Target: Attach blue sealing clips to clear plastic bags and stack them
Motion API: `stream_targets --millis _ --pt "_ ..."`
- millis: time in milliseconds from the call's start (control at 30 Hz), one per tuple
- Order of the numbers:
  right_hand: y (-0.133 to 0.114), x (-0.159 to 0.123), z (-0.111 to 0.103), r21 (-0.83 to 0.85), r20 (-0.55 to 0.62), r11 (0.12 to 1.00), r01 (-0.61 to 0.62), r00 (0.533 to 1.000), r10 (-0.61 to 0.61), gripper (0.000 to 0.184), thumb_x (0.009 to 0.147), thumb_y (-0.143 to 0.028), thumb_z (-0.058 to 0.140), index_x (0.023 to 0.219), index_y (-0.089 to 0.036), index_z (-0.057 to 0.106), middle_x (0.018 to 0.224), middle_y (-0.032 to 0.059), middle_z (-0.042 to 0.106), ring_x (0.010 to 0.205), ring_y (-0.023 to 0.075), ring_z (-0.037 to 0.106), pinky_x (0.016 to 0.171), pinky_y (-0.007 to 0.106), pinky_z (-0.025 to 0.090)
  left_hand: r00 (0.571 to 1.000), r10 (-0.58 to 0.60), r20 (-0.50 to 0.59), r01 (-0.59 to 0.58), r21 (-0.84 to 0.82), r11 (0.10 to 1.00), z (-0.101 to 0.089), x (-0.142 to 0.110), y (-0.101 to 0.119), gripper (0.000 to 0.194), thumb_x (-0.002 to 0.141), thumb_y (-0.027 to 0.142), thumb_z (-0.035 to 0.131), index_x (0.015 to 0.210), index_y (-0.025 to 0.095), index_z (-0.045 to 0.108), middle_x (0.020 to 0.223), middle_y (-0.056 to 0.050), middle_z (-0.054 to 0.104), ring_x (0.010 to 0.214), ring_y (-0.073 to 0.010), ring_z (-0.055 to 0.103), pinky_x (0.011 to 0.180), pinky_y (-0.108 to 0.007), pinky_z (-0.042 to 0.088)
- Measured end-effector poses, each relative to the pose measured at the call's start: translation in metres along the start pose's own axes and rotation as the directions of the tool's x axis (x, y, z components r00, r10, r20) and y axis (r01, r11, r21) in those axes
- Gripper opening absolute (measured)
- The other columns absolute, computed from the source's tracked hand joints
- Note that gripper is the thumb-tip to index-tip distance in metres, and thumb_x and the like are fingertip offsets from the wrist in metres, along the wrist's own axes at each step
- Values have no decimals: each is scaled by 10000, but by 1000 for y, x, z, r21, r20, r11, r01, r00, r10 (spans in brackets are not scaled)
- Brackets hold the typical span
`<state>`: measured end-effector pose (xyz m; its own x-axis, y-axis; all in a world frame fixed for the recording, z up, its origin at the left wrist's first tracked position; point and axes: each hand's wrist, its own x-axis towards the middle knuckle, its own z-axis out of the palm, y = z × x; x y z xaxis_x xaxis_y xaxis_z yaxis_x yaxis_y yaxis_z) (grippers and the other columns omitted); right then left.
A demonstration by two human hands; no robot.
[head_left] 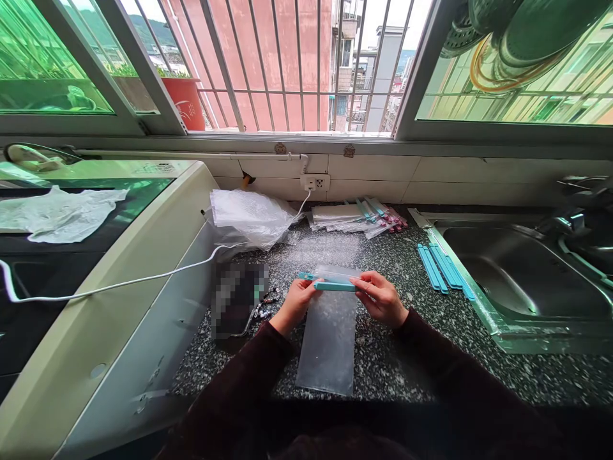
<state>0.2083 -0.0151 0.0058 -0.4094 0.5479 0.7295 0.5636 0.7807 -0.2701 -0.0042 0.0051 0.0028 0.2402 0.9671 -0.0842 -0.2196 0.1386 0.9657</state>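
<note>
Between my two hands is a narrow teal plastic strip [335, 287], held level across the upper part of a clear plastic bag [328, 345]. My left hand [297, 301] pinches the strip's left end, and a second teal piece shows just behind those fingers. At the other end, my right hand [382, 299] is closed with thumb and fingers on the strip. The bag hangs or lies below it toward the counter's front edge; whether the strip is clamped on the bag I cannot tell. Several more teal strips [443, 268] lie side by side to the right, near the sink.
Flat clear packets [335, 217] with teal and pink pieces are stacked by the wall. A crumpled pile of clear bags [253, 214] sits left of them. A blurred dark object [239, 300], a white cable [143, 281], the stove [158, 223] and a steel sink [507, 268] surround the speckled counter.
</note>
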Motion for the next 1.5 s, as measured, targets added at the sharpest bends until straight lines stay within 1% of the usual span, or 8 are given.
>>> stream_targets --millis 233,333,500,667,1000,1133,1333,1500 --pt "1 -1 3 37 -10 999 -11 1000 12 389 813 -132 533 1189 -229 551 877 63 524 738 138 525 612 272 507 1000 9 6 -9 17 1000 -2 2 -6 470 542 558 699 465 132 515 462 40 388 476 -61 288 492 -229 202" --pt "1 0 3 46 -17 999 -14 1000 15 383 811 -127 534 1179 -227 560 873 62 525 740 138 527 613 272 509 1000 21 9 -21 12 1000 -3 3 -8 471 520 563 707 479 131 525 465 41 388 475 -60 285 490 -229 199" --pt "1 0 3 46 -16 998 -40 999 41 349 819 -141 528 1155 -224 577 855 59 529 737 138 532 612 277 508 1000 16 24 -17 53 998 -1 1 -5 501 517 578 696 429 143 464 433 45 367 458 -54 270 483 -230 186" --pt "1 0 3 45 -26 997 -55 998 56 332 820 -145 528 1138 -223 588 853 60 538 741 139 540 616 279 511 1000 -4 22 2 58 998 0 0 -3 486 515 561 694 425 146 457 426 46 364 453 -54 276 478 -230 181" --pt "2 -1 4 9 -23 997 -78 997 79 319 823 -164 529 1128 -228 598 844 57 546 734 140 548 613 279 515 993 16 117 -20 29 999 -5 1 -7 361 593 441 673 484 141 506 478 28 418 491 -76 335 508 -230 257" --pt "2 0 4 11 -27 998 -67 997 67 322 819 -153 533 1126 -220 598 846 60 547 731 139 549 611 276 514 996 26 88 -27 17 999 -7 2 -9 337 560 424 718 541 133 551 514 25 442 524 -86 361 518 -222 277" --pt "1 0 3 -26 -17 998 -60 998 59 312 824 -168 526 1121 -226 604 853 61 559 728 137 553 612 265 510 998 21 62 -24 55 998 -9 0 -5 353 562 457 728 589 123 618 557 -9 515 597 -131 451 552 -231 319" --pt "2 -2 4 -69 -15 996 -57 998 56 311 830 -182 521 1127 -230 600 858 60 565 726 135 557 616 263 511 998 60 34 -63 93 994 -8 0 -4 384 590 490 701 572 117 610 530 10 481 545 -97 389 538 -224 297"
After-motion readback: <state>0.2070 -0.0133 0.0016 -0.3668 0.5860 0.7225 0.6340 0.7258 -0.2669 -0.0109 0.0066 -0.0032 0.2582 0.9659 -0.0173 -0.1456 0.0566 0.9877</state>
